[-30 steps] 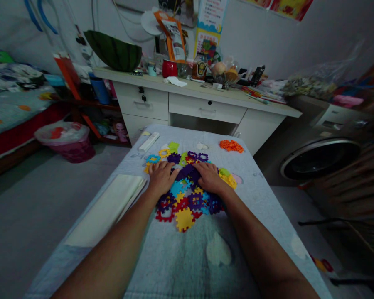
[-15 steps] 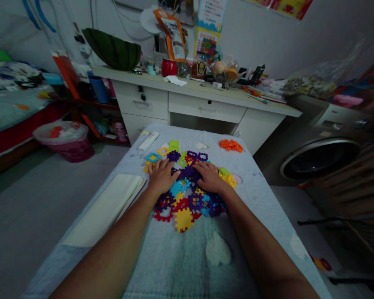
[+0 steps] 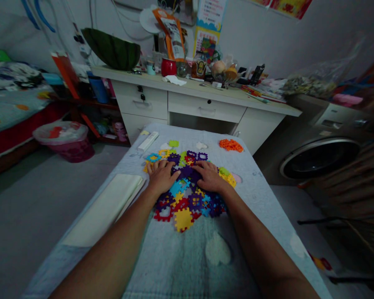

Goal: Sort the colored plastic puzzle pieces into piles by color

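Note:
A heap of interlocking plastic building tiles (image 3: 183, 202) in purple, yellow, red and blue lies mid-table. On its left side rests my left hand (image 3: 161, 177), palm down with fingers spread. My right hand (image 3: 209, 177) lies flat on the right side, fingers reaching inward. Between the two hands sit dark purple tiles (image 3: 186, 172). A yellow tile (image 3: 183, 219) lies at the near edge of the heap, and a light green tile (image 3: 173, 143) lies beyond its far edge. What is under my palms is hidden.
Orange small pieces (image 3: 231, 145) are piled at the table's far right. A folded cream cloth (image 3: 102, 209) and a white oblong object (image 3: 148, 141) lie along the left. Behind stands a white desk (image 3: 187, 101) with a watermelon piece (image 3: 112, 49); a washing machine (image 3: 318, 141) is at right.
The light green tile at the far edge now lies flatter and apart from the heap. Both hands stay almost in place on the tiles.

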Tool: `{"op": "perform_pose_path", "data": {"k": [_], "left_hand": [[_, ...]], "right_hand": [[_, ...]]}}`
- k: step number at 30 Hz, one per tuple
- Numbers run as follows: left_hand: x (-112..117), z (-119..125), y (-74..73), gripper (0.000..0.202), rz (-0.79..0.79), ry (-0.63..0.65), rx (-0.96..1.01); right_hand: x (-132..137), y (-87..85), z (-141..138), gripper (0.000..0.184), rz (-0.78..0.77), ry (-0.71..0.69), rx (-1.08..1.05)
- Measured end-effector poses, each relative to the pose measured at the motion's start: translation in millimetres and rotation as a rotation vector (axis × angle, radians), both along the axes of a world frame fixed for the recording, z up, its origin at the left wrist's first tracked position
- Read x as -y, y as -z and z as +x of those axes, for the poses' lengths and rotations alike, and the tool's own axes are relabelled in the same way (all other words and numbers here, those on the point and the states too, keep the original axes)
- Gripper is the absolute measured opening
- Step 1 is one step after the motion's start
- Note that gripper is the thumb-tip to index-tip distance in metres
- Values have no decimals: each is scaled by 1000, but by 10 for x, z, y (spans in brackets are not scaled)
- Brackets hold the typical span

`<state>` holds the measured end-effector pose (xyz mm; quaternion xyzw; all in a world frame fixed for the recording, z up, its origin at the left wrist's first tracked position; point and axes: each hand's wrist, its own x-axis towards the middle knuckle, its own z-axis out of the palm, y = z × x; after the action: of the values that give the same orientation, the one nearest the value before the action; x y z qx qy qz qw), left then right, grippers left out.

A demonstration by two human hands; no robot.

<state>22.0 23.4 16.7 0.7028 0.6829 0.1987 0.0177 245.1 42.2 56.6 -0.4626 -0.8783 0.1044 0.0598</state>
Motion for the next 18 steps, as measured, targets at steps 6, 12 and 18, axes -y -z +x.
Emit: {"op": "perform_pose_path", "data": {"k": [6, 12, 18], "left_hand": [[2, -6, -9, 42, 7, 20, 8], [-5, -13, -7, 31, 70, 34, 50], [-4, -28, -52, 23, 99, 31, 103]], "right_hand": [[-25, -7, 42, 54, 70, 22, -140], [-69, -86, 156, 30, -11, 36, -381], [-141, -127, 271, 23, -160, 75, -752]]}}
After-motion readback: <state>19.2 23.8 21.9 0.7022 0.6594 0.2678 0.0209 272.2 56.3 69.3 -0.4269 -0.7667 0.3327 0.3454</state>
